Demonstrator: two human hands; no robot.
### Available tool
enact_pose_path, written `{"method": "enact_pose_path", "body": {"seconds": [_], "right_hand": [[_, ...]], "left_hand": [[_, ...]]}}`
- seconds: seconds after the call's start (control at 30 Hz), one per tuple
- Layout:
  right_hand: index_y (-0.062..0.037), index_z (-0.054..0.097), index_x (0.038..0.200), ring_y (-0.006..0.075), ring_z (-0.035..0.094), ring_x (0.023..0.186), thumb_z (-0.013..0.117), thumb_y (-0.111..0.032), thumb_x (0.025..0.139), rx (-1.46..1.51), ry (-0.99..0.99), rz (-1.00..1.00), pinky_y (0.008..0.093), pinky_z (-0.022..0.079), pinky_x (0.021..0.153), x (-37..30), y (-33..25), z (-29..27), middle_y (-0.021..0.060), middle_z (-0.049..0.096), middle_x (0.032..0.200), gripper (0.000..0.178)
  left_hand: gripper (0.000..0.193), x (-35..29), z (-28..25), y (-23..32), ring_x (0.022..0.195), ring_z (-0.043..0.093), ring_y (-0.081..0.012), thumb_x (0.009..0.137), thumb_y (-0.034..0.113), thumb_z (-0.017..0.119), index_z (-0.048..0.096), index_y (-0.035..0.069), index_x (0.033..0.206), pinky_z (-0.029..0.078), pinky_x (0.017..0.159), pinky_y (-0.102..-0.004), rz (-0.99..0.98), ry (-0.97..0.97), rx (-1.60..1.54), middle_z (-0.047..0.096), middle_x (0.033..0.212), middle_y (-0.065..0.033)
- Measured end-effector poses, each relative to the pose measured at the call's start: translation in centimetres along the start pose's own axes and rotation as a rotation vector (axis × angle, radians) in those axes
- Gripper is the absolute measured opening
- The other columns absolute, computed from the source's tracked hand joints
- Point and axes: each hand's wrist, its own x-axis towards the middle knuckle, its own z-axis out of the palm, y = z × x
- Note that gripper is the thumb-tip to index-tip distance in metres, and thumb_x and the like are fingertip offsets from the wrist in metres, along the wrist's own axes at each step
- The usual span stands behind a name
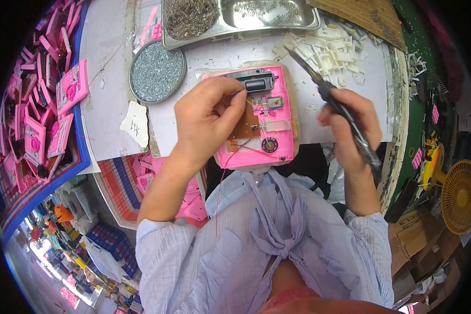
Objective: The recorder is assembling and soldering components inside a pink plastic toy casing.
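A pink plastic housing (283, 137) lies open-side up in front of me, with a brown circuit board (246, 127), a black cylindrical part (256, 85), a small motor-like part (275, 102), a round speaker (269, 145) and thin wires inside. Over its upper left part, my left hand (210, 107) is closed, thumb and index finger pinched beside the wires; what they hold is too small to make out. To the right of the housing, my right hand (353, 123) grips a black-handled tool (345, 112) with a tapering metal shaft. Its tip points up-left, apart from the housing.
A round dish of small screws (157, 71) stands left of the housing. Behind are a metal tray (235, 32) of springs and a pile of white plastic pieces (332, 52). Pink housings fill a blue-rimmed crate (83, 152) at left. A yellow fan (457, 196) is at right.
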Motion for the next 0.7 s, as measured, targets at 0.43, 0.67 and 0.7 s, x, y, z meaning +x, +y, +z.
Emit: {"method": "enact_pose_path", "body": {"seconds": [0.43,0.67,0.7], "right_hand": [[-0.0086,0.062,0.133,0.0187,0.069,0.086,0.070,0.005,0.084,-0.030,-0.209,-0.139,0.0300,0.056,0.077,5.9,0.6,7.8,0.0084,0.068,0.099,0.052],[-0.0053,0.057,0.140,0.0110,0.069,0.094,0.073,0.008,0.086,-0.142,-0.276,-0.106,0.0248,0.057,0.084,5.8,1.2,7.7,0.0075,0.069,0.109,0.058],[-0.0053,0.057,0.140,0.0111,0.069,0.093,0.073,0.009,0.086,-0.138,-0.269,-0.095,0.0247,0.057,0.084,5.6,1.3,7.8,0.0077,0.069,0.109,0.058]], "left_hand": [[0.014,-1.0,0.8,-0.8,0.079,0.068,-0.0110,0.097,0.001,0.070,0.071,-0.006,0.108,0.056,0.073,-0.0243,-0.364,-0.004,-0.405,0.072,0.091,-0.0071],[0.013,-1.0,0.4,-1.1,0.074,0.067,-0.0081,0.094,0.004,0.073,0.074,-0.003,0.105,0.055,0.067,-0.0230,-0.389,-0.026,-0.356,0.073,0.084,-0.0041],[0.012,-1.0,0.3,-1.2,0.072,0.067,-0.0073,0.093,0.006,0.074,0.075,-0.002,0.103,0.055,0.065,-0.0227,-0.395,-0.014,-0.360,0.073,0.082,-0.0032]]}}
